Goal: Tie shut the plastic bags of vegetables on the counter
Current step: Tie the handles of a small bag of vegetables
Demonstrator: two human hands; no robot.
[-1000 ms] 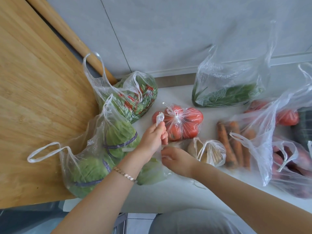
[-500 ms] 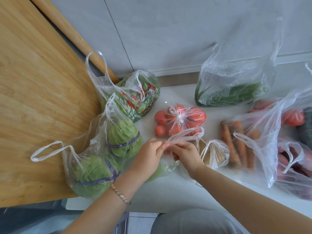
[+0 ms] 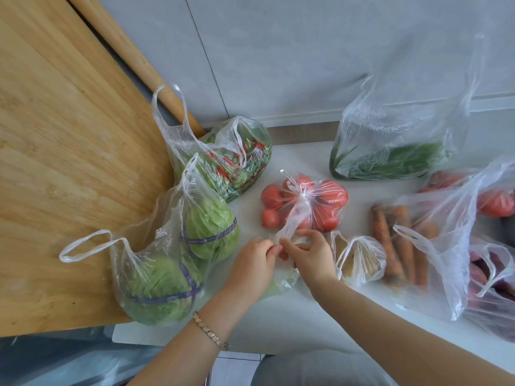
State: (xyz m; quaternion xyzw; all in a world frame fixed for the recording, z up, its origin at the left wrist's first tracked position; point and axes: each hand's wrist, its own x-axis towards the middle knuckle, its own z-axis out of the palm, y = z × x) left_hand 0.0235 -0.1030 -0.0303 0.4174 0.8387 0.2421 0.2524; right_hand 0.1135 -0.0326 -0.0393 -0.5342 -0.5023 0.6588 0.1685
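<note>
Bag handles are being pinched by left hand and right hand, just before the knotted tomato bag.

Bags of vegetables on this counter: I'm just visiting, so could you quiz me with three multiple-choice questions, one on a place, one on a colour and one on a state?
1. Where does the tomato bag lie? A on the floor; B on the white counter; C in a sink.
2. What colour are the bands round the cabbages? A purple; B yellow; C red.
3. What are the left hand and right hand doing? A lying flat; B pinching the small bag's handles; C holding a knife.
Answers: 1 B, it rests on the counter beyond the hands. 2 A, purple strips cross each head. 3 B, both grip twisted plastic.
</note>
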